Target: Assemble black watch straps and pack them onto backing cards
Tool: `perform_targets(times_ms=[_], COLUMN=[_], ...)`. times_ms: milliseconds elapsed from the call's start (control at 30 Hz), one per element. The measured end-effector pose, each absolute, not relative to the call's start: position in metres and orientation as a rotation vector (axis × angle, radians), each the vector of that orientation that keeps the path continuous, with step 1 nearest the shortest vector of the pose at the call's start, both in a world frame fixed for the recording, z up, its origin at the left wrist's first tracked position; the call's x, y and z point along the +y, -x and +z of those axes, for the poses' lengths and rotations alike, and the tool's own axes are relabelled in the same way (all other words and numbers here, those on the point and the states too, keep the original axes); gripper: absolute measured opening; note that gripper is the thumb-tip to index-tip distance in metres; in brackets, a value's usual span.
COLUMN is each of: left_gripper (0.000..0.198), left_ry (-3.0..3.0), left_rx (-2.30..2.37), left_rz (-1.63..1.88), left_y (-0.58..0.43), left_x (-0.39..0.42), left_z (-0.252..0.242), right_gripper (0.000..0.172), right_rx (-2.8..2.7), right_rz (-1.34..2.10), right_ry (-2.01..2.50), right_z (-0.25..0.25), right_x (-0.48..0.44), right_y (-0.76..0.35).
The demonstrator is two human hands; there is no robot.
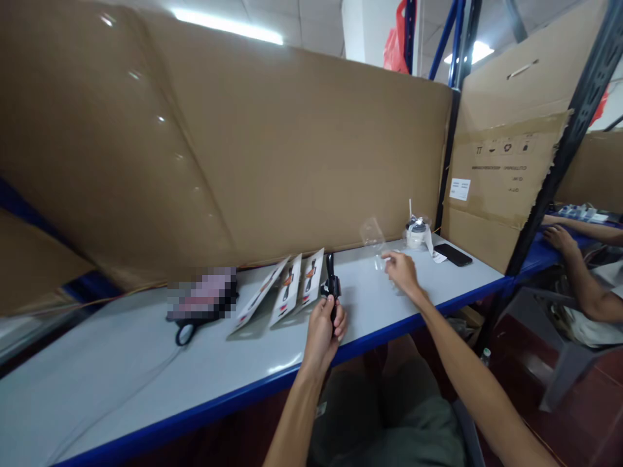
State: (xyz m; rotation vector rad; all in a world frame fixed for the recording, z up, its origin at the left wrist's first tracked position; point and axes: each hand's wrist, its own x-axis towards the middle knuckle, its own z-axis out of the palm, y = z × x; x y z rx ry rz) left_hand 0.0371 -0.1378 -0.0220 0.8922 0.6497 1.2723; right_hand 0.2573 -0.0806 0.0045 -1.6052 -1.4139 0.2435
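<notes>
Clasping a black tool (333,284), the left hand (327,322) is closed; the right hand (401,272), half-curled, hold unclear, could drop clear plastic (372,235) if slack.

Over the table (214,383) before me, my left hand (327,321) holds a hand tool (333,285), just right of three product cards (287,285) in a row; left of those lies a pixelated item (207,295). My right hand (401,271) is right of the tool, near a plastic bag (372,235). Farther right sit a drink cup (416,235), then a phone (453,254). One cardboard panel (302,143) stands behind, another cardboard sheet (506,168) at the right end.
</notes>
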Motion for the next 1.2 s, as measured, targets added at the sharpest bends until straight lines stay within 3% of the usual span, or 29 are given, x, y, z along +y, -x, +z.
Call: perform_targets(times_ms=[67, 200, 433, 733, 1000, 1200], left_gripper=[0.046, 0.043, 0.039, 0.04, 0.044, 0.048], left_ry=[-0.873, -0.827, -0.791, -0.819, -0.838, -0.864], left_rx=[0.617, 0.575, 0.565, 0.575, 0.577, 0.605], left_rz=[1.274, 1.266, 1.244, 1.233, 1.236, 1.229], left_y=[-0.038, -0.039, -0.036, -0.035, -0.039, -0.039], left_x=[-0.137, -0.136, -0.14, -0.139, -0.139, -0.139], left_z=[-0.022, -0.021, -0.018, -0.019, -0.019, -0.02], right_gripper=[0.03, 0.032, 0.019, 0.018, 0.032, 0.034], right_rx=[-1.401, -1.347, -1.412, -1.492, -1.587, -1.643], right_rz=[0.204, 0.44, 0.642, 0.775, 0.13, 0.143], right_ry=[1.597, 1.407, 1.352, 1.22, 1.659, 1.813], right_z=[0.005, -0.008, -0.037, -0.025, -0.008, -0.008], right_x=[-0.093, -0.089, -0.032, -0.004, -0.063, -0.075], right_y=[-0.286, -0.315, -0.307, -0.307, -0.343, -0.356])
